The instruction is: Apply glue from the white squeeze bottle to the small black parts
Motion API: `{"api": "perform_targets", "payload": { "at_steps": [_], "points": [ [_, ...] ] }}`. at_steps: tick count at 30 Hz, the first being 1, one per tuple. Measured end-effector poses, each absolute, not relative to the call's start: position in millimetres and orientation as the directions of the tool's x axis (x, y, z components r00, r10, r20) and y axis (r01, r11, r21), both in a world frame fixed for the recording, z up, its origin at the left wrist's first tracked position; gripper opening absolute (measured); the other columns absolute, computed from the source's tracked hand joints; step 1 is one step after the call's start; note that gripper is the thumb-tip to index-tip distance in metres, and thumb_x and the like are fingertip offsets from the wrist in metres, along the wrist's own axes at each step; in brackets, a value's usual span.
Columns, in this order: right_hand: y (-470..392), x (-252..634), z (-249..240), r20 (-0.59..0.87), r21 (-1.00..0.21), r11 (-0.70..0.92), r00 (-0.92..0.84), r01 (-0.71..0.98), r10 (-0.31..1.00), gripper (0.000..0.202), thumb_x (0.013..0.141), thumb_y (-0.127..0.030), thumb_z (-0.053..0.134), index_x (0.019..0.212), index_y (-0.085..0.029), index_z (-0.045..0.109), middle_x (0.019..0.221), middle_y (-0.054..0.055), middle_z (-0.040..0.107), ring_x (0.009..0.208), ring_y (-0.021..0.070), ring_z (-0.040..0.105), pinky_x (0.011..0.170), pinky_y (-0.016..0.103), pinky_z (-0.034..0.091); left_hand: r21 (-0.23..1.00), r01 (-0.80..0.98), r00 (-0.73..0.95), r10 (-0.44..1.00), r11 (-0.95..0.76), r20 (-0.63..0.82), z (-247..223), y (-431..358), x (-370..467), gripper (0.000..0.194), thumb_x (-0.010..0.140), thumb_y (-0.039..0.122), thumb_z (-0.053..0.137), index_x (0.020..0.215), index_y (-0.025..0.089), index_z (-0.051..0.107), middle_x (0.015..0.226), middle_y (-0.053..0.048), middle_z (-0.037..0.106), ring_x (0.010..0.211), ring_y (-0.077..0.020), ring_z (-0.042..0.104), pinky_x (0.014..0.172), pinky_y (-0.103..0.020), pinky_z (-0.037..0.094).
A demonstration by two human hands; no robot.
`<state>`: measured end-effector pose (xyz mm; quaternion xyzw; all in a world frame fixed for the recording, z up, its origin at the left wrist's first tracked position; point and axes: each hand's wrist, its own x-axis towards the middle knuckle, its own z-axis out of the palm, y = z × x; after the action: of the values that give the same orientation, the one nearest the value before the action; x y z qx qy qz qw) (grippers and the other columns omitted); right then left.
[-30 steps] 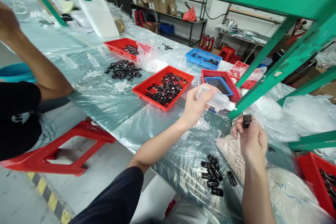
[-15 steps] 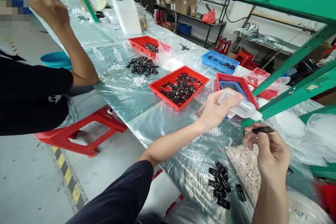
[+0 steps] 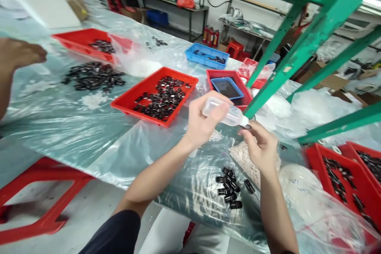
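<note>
My left hand (image 3: 205, 118) is wrapped round a translucent squeeze bottle (image 3: 228, 114), tilted with its white tip toward the right. At that tip, my right hand (image 3: 259, 143) pinches a small dark piece (image 3: 245, 126), partly hidden by the fingers. Below the hands lies a pile of black pieces (image 3: 229, 188) on the plastic-covered table, with a single black piece (image 3: 249, 186) beside it. A clear bag of pale small parts (image 3: 245, 158) rests under my right hand. To the left of my left hand stands a red tray (image 3: 119, 105) holding many dark pieces.
Green metal posts (image 3: 300, 53) rise behind my hands. A blue tray (image 3: 190, 53) and a red bin (image 3: 210, 74) stand farther back. Red bins (image 3: 315, 158) of dark parts are at right. Another person's hand (image 3: 22, 53) is at left, above a red stool (image 3: 44, 166).
The view has swung right. The bottle tip and the dark piece, apart before, now meet. The other person's hand has come down toward the table.
</note>
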<state>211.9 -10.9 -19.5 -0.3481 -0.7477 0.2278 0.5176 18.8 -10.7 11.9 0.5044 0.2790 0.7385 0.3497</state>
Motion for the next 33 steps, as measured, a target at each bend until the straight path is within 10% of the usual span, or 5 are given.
{"api": "perform_targets", "payload": {
  "at_steps": [33],
  "points": [
    [-14.5, 212.8, -2.6, 0.711, -0.572, 0.755, -0.265, 0.32, 0.651, 0.022, 0.103, -0.02, 0.061, 0.12, -0.026, 0.074, 0.112, 0.005, 0.076, 0.095, 0.0197, 0.07, 0.064, 0.032, 0.053, 0.687, 0.084, -0.247, 0.653, -0.722, 0.716, 8.0, -14.8, 20.2, 0.024, 0.086, 0.048, 0.074, 0.087, 0.025, 0.079, 0.07, 0.0, 0.069, 0.052, -0.0118, 0.055, 0.046, -0.026, 0.041]
  ]
}}
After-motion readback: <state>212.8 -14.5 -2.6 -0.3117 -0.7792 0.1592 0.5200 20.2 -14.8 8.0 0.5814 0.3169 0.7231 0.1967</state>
